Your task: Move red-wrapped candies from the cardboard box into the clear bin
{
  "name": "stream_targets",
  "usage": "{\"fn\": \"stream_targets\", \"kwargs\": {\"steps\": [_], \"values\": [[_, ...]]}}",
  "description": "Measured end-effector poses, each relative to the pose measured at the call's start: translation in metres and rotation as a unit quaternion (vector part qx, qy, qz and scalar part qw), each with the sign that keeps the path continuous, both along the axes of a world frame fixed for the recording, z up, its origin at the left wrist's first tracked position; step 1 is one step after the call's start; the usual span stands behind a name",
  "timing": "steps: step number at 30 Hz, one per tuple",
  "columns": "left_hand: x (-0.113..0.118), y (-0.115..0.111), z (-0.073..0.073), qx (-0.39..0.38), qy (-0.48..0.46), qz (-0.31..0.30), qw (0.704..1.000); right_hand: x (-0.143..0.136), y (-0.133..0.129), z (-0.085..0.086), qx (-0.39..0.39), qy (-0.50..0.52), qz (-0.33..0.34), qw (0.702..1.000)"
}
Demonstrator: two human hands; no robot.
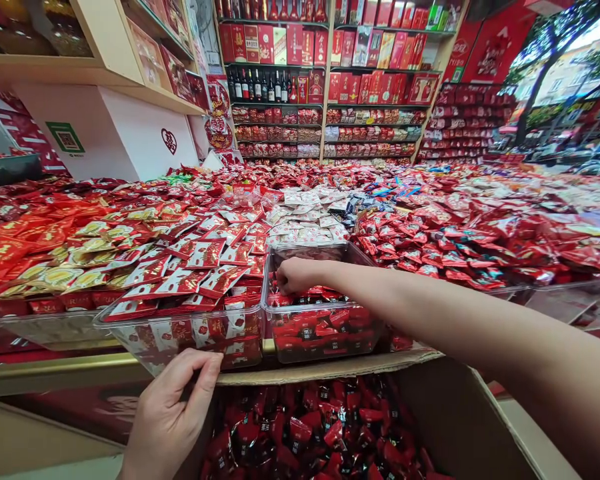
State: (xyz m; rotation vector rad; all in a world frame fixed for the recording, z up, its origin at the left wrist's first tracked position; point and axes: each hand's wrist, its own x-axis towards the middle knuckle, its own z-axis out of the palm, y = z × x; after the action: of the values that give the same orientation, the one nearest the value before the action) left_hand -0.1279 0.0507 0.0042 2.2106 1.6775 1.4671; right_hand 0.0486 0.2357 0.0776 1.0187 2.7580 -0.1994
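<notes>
Head view: red-and-black candies [325, 292] lie under your right hand [298, 275], the nearer, curled inside the clear plastic bin [320, 307], hold unclear, while your left hand [177, 400], front-left of the bin, pinches the cardboard box [445, 407].

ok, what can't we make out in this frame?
All in the head view:
- Right hand: most fingertips hidden by the hand itself, so any grip on a candy is unclear.
- Left hand: lower fingers hidden behind its thumb side; hold on the cardboard box unclear.
- Cardboard box's near side: cut off by the bottom edge.
- Bottles: labels too small to read.
</notes>
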Motion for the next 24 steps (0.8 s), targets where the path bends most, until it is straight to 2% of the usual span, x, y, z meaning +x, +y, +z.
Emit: {"fn": "stream_targets", "kwargs": {"steps": [8,16,22,24], "values": [[0.0,0.0,0.0,-0.01,-0.005,0.007,1.0,0.002,0.007,-0.001,-0.005,0.005,-0.015,1.0],[-0.007,-0.001,-0.005,-0.014,-0.006,0.006,1.0,0.003,0.008,-0.003,-0.086,-0.001,-0.002,0.996],[-0.002,-0.003,-0.003,-0.035,-0.024,0.028,0.999,0.01,0.017,0.012,-0.063,0.088,-0.079,0.991],[0.002,-0.004,-0.001,-0.037,-0.042,0.034,0.998,0.012,0.019,0.014,-0.077,0.112,-0.106,0.985]]}}
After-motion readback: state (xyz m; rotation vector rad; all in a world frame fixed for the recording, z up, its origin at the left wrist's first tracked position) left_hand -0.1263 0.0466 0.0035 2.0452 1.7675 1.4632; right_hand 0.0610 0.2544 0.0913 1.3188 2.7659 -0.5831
